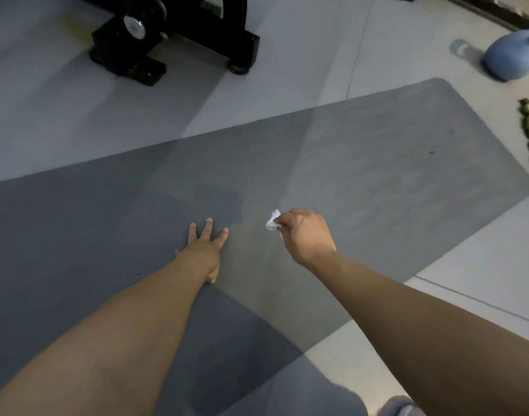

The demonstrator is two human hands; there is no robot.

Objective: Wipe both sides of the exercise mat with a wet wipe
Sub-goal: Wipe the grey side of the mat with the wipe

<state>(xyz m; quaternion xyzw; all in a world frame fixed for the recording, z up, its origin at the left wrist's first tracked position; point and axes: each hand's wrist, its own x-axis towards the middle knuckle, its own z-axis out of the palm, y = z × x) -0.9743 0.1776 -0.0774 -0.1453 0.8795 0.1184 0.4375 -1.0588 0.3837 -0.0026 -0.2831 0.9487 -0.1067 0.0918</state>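
I've got the exercise mat (362,163) laid flat on the floor (287,70), its rounded far end toward the blue kettlebell (510,57). My left hand (204,250) lies flat, fingers spread, pressing the mat near its middle to pin it. My right hand (306,235) is curled tight round a balled white wet wipe (273,221), which pokes out past the knuckles, just above or on the mat; I can't tell if it touches. A darker damp patch sits just beyond my left fingertips, so I judge I'm mid-wipe on this upper side. Next I should sweep the wipe toward the far end, then flip the mat.
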